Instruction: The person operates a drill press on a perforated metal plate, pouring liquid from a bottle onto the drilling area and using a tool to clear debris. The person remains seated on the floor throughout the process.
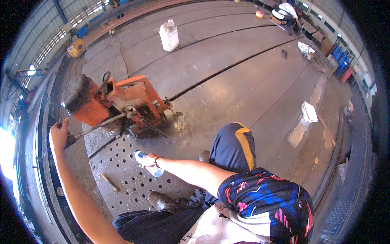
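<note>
An orange machine point(134, 95) with a dark motor, which looks like a portable drill, stands on the steel plate ahead and to the left. From it a lever point(101, 124) reaches toward me, and my left hand point(59, 133) is closed at its dark grip end. My right hand point(149, 160) is wrapped round a clear plastic bottle point(156, 171), tilted, its blue end pointing toward the machine. Beneath the bottle lies a steel plate drilled with many round holes point(140, 185), strewn with metal chips. A thin brownish rod point(109, 181) rests there.
A white jug point(169, 37) stands farther off on the plate. To the right sit a white box-like container point(308, 112) and a crumpled silvery bundle point(306, 50). Another person point(286, 13) crouches at the far right. A yellow machine point(75, 48) is at the far left.
</note>
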A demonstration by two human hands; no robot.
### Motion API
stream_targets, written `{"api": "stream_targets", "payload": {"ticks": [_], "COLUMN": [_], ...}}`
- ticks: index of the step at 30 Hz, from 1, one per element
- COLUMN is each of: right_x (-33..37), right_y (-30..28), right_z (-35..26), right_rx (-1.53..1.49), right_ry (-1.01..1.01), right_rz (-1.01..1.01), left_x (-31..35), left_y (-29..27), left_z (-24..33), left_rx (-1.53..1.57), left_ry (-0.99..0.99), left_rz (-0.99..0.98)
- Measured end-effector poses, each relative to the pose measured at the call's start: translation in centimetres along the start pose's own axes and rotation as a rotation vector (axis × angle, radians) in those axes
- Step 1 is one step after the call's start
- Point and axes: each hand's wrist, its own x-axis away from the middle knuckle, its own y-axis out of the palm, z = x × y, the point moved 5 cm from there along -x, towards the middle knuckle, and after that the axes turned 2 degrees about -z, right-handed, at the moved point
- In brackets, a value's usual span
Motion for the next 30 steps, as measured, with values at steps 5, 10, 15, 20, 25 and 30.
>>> {"api": "stream_targets", "payload": {"ticks": [5,10,15,20,25,30], "right_x": [0.1,4.0,7.4,6.1,7.9,9.1], "right_y": [-3.7,-7.7,-10.3,-7.6,-8.1,-9.4], "right_z": [-0.7,-3.4,-5.3,-3.3,-3.4,-3.2], "right_rx": [-0.259,-0.129,-0.103,-0.127,-0.311,-0.399], "right_ry": [-0.091,0.148,0.270,0.242,0.298,0.311], "right_rz": [-0.176,-0.255,-0.329,-0.389,-0.533,-0.595], "left_x": [0.7,2.8,1.5,5.7,8.8,9.2], "left_y": [0.6,0.3,0.1,1.1,-1.8,-1.5], "left_z": [2.6,2.7,2.5,-0.1,-0.2,0.3], "left_rx": [0.043,-0.046,-0.084,-0.154,-0.003,0.056], "left_ry": [0.066,0.063,0.000,0.010,-0.114,-0.064], "left_rz": [0.079,0.208,-0.024,0.025,-0.008,0.025]}}
